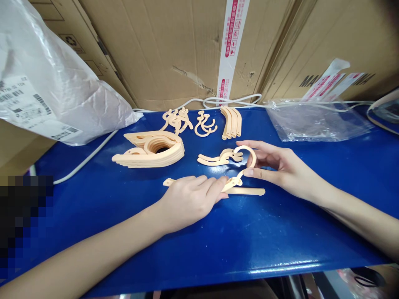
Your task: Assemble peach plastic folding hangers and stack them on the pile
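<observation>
My left hand [193, 199] is wrapped over beige plastic hanger arms [246, 191] whose ends stick out on both sides of it. At their joint stands a curved hanger hook [254, 155], pinched between the thumb and fingers of my right hand [274, 164]. Just behind lie a pair of small curved beige pieces [215, 160], flat on the table. A stack of folded beige hanger pieces [149, 155] rests to the left. Farther back are a pile of small beige parts [177, 119], a few loose hooks [204, 126] and a row of curved arms [230, 122].
Cardboard boxes [162, 50] stand along the back of the blue table [199, 253]. A white padded parcel [62, 79] leans at the left, near a white cable [90, 158]. At the back right lies a clear plastic bag [311, 122].
</observation>
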The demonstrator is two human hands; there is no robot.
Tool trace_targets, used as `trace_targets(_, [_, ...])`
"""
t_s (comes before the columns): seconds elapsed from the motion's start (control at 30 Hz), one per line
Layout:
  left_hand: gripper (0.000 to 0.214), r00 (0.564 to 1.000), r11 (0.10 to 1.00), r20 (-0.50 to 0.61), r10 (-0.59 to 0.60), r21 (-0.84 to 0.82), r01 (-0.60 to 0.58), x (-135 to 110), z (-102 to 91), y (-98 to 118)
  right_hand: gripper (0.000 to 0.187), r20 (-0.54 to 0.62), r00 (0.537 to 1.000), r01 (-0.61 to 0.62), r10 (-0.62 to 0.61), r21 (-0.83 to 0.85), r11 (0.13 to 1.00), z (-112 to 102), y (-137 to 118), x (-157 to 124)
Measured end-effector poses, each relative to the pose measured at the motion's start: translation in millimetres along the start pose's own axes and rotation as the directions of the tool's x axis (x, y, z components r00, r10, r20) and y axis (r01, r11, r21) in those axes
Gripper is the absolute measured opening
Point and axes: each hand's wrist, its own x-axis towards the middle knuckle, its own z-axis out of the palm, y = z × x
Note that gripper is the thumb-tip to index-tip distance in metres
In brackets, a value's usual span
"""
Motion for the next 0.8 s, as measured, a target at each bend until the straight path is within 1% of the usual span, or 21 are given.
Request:
trace_targets(0.4, [0.029,1.000,1.000,0.003,-0.006,-0.010,0.006,2.3,0.4,0.3,0.058,-0.001,0.996,0.090,-0.090,-0.093,0.992,-2.6,-1.6,-1.4])
trace_targets(0.57, [0.030,1.000,0.999,0.027,-0.015,-0.037,0.016,1.2,0.4,-0.4,0.059,0.021,0.997,0.078,-0.077,-0.089,0.993,-4.5,0.6,-0.7])
trace_targets(0.63, [0.031,0.999,0.998,0.047,-0.028,-0.050,0.030,0.6,1.0,-0.4,0.059,0.018,0.997,0.072,-0.071,-0.093,0.993,-4.7,1.6,-0.7])
trace_targets(0.8, [0.035,0.986,0.992,0.145,-0.081,-0.087,0.094,0.5,3.4,0.0,0.059,-0.002,0.997,0.071,-0.072,-0.122,0.990,-2.3,1.1,-1.4])
